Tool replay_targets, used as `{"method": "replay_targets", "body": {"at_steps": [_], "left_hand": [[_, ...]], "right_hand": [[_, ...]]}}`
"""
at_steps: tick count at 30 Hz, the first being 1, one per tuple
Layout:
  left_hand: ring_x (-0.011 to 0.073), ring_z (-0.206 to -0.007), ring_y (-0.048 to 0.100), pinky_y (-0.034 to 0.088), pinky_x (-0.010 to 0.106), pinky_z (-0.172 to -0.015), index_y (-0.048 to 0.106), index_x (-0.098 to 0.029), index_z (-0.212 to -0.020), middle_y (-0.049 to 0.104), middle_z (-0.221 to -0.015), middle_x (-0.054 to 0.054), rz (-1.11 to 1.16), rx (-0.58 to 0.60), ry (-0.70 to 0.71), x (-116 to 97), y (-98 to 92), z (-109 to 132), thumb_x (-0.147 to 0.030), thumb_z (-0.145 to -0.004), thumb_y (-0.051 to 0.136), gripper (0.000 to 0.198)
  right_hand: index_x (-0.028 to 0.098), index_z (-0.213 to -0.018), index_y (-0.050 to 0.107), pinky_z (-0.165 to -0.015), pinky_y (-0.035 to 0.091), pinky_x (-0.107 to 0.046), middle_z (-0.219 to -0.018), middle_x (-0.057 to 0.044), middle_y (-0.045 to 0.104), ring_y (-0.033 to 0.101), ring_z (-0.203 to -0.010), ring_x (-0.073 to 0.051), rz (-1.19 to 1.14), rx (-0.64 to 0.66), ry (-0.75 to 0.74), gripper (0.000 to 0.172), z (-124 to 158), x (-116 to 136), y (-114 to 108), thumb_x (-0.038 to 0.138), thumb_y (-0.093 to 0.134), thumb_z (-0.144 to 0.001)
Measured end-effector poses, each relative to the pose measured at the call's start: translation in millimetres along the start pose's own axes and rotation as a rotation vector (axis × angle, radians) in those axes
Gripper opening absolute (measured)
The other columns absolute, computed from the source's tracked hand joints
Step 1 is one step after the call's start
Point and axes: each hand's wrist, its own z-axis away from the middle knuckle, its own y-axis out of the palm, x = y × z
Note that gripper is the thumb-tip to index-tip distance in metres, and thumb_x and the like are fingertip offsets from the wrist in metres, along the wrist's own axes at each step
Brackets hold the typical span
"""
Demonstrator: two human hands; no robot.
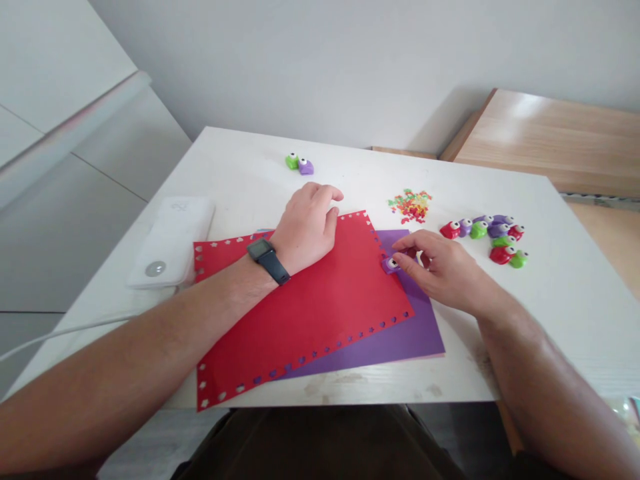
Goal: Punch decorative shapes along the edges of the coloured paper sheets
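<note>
A red sheet of paper [320, 287] lies at a slant on the table, with small shapes punched along its edges. Under it sits a purple sheet [415, 333], showing at the right and front. At the red sheet's right edge is a purple craft paper punch [391, 265] with a white button. My right hand [440, 267] has thumb and index finger closed about this punch; its other fingers are curled. My left hand [311, 223] rests over the red sheet's back edge, holding nothing, its fingers bent with thumb and index apart. A dark watch is on that wrist.
Colourful punched paper bits [411, 205] are heaped behind the sheets. Several red, green and purple punches [479, 230] cluster at the right. A green punch [292, 161] and a purple one [305, 167] stand at the back. A white box-shaped device [173, 243] with a cable is at left.
</note>
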Motion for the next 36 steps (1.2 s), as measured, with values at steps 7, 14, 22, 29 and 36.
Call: {"method": "replay_targets", "body": {"at_steps": [7,14,22,29,36], "left_hand": [[0.026,-0.112,0.064,0.052,0.044,-0.105,0.062,-0.018,-0.116,0.068,-0.116,0.012,0.038,0.117,0.086,-40.4,-9.7,4.8,-0.023,-0.107,0.043,0.021],[0.0264,-0.107,0.066,0.054,0.044,-0.099,0.063,-0.017,-0.113,0.068,-0.111,0.013,-0.025,0.256,0.132,-71.5,2.9,-3.6,-0.025,-0.11,0.04,0.025],[0.0286,-0.098,0.07,0.055,0.043,-0.088,0.064,-0.014,-0.109,0.071,-0.111,0.017,-0.168,0.404,0.203,-91.1,30.1,-18.8,-0.021,-0.108,0.039,0.026],[0.0317,-0.097,0.071,0.056,0.044,-0.082,0.061,-0.012,-0.113,0.073,-0.107,0.017,-0.244,0.429,0.196,-92.8,39.4,-15.7,-0.014,-0.103,0.043,0.021],[0.0323,-0.098,0.072,0.056,0.043,-0.081,0.06,-0.012,-0.113,0.074,-0.104,0.018,-0.268,0.44,0.194,-93.2,40.1,-14.2,-0.012,-0.102,0.042,0.021]], "right_hand": [[0.021,-0.094,0.068,-0.068,0.043,-0.032,-0.088,-0.003,0.073,0.06,-0.074,-0.017,-0.013,0.001,0.052,0.015,-2.3,0.7,5.2,0.034,0.064,-0.101],[0.022,-0.084,0.06,-0.065,0.039,-0.031,-0.079,-0.002,0.067,0.055,-0.068,-0.016,-0.005,-0.025,0.056,0.021,-2.5,-1.7,7.9,0.035,0.063,-0.1],[0.023,-0.076,0.049,-0.065,0.038,-0.031,-0.077,-0.002,0.059,0.051,-0.067,-0.016,0.009,-0.016,0.015,0.021,-4.1,-6.3,11.7,0.025,0.06,-0.094],[0.023,-0.076,0.048,-0.068,0.041,-0.031,-0.082,-0.003,0.057,0.052,-0.071,-0.017,0.047,-0.001,-0.031,0.018,-4.2,-8.1,13.4,0.018,0.057,-0.09],[0.022,-0.076,0.052,-0.071,0.043,-0.031,-0.083,-0.005,0.061,0.055,-0.073,-0.018,0.055,0.028,-0.039,0.019,-3.9,-11.0,15.0,0.02,0.055,-0.095]]}}
